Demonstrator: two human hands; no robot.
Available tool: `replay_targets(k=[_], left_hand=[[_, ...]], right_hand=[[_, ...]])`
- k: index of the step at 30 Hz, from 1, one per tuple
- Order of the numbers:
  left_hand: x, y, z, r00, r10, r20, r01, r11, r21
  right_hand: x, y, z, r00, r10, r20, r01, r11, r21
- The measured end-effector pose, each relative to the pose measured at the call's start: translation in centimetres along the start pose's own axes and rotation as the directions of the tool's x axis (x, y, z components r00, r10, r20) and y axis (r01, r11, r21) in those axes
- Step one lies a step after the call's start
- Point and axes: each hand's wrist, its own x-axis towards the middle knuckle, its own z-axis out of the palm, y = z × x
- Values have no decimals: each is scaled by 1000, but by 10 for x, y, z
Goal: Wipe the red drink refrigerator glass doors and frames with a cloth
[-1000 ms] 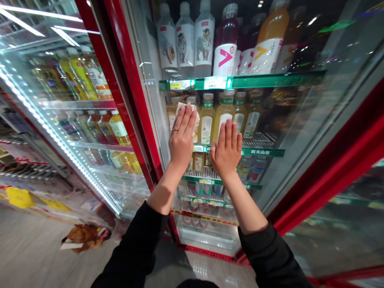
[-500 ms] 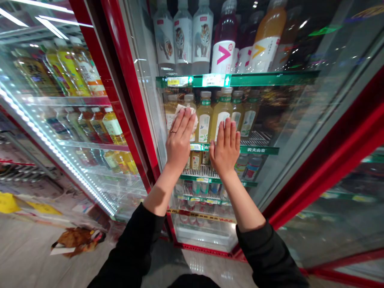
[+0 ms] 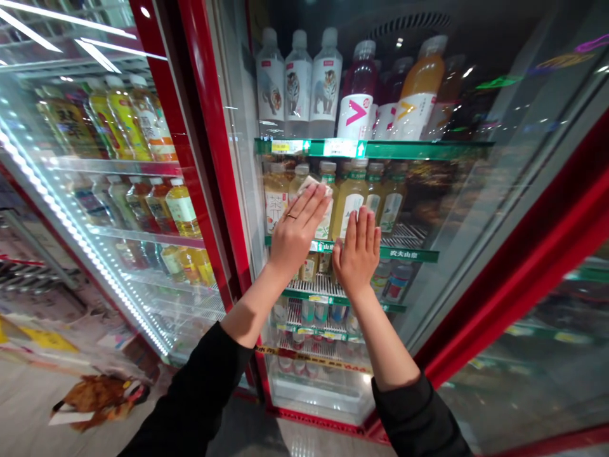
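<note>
My left hand (image 3: 297,235), with a ring on one finger, lies flat over a folded white cloth (image 3: 314,184) and presses it to the glass door (image 3: 457,190) of a drinks fridge. Only the cloth's upper edge shows past my fingertips; whether it is paper or fabric I cannot tell. To its right, my right hand (image 3: 358,251) rests palm-forward on the same glass with fingers stretched and nothing in it. Behind the glass, close to both hands, stand pale yellow tea bottles (image 3: 351,190) on a green-edged shelf (image 3: 412,255).
Red door frames (image 3: 221,146) border the glass on both sides. A lit fridge with bottles (image 3: 183,209) stands at the left. Above my hands, a shelf holds tiger-label bottles (image 3: 298,82) and an orange drink (image 3: 421,89). A brown plush-looking thing (image 3: 98,400) lies on the floor at lower left.
My left hand has slid right across the glass with the cloth, closer to my right hand. The right hand stays nearly in place on the door. The view has shifted slightly upward.
</note>
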Motion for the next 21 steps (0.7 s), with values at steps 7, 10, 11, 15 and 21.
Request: replay_targets(k=[7,10,11,15,21], left_hand=[[-18,31,11,997,69,29,-68,997,-33],[5,30,15,985,152,86,-151,988,-24],[14,24,15,986,140,91,-139,990,-19],[22,0,4,999,1,40,-1,1000,20],[-27,12,0,999,-45,-11,46,997,55]], right_hand=[[-3,3,6,999,-7,-33,7,1000,0],[-6,9,12,994,13,-112,-14,1000,-8],[-7,11,14,991,10,-136,-12,1000,-15],[-6,13,16,985,-11,-172,6,1000,-26],[-1,5,10,998,-19,-67,17,999,-30]])
